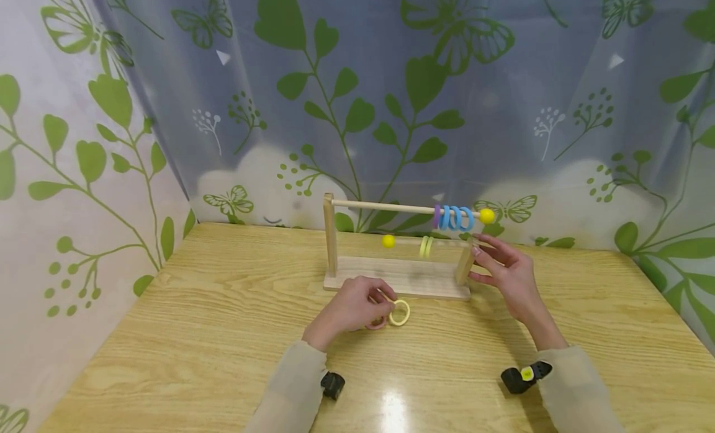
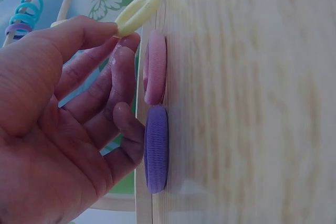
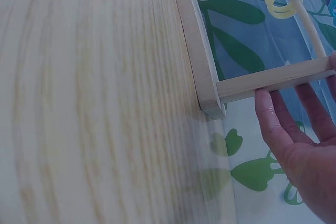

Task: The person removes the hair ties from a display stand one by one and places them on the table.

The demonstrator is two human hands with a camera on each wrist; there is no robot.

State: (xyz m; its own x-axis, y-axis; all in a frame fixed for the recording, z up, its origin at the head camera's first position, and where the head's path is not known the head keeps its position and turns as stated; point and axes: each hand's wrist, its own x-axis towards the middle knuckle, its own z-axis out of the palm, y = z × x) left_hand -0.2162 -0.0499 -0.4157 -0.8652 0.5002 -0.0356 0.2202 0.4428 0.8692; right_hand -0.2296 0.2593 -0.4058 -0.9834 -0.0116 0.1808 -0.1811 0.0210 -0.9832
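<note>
My left hand (image 1: 357, 304) pinches a yellow hair tie (image 2: 152, 4) between thumb and fingertips, just in front of the wooden rack. Below those fingers, a pink hair tie (image 2: 156, 69) and a purple hair tie (image 2: 157, 150) lie on the table, end to end in the left wrist view. My right hand (image 1: 511, 278) holds the rack's right post (image 1: 465, 267), several fingertips against its outer side. Blue hair ties (image 1: 445, 218) and a purple one hang near the right end of the upper rod (image 1: 385, 206). Two pale yellow ties (image 1: 422, 247) hang on the lower rod.
The rack's flat base (image 1: 402, 279) stands on the wood-grain table (image 1: 223, 334). Yellow balls cap the upper rod's right end (image 1: 487, 216) and the lower rod's left end (image 1: 388, 241). A leaf-patterned curtain (image 1: 357, 98) hangs behind the table.
</note>
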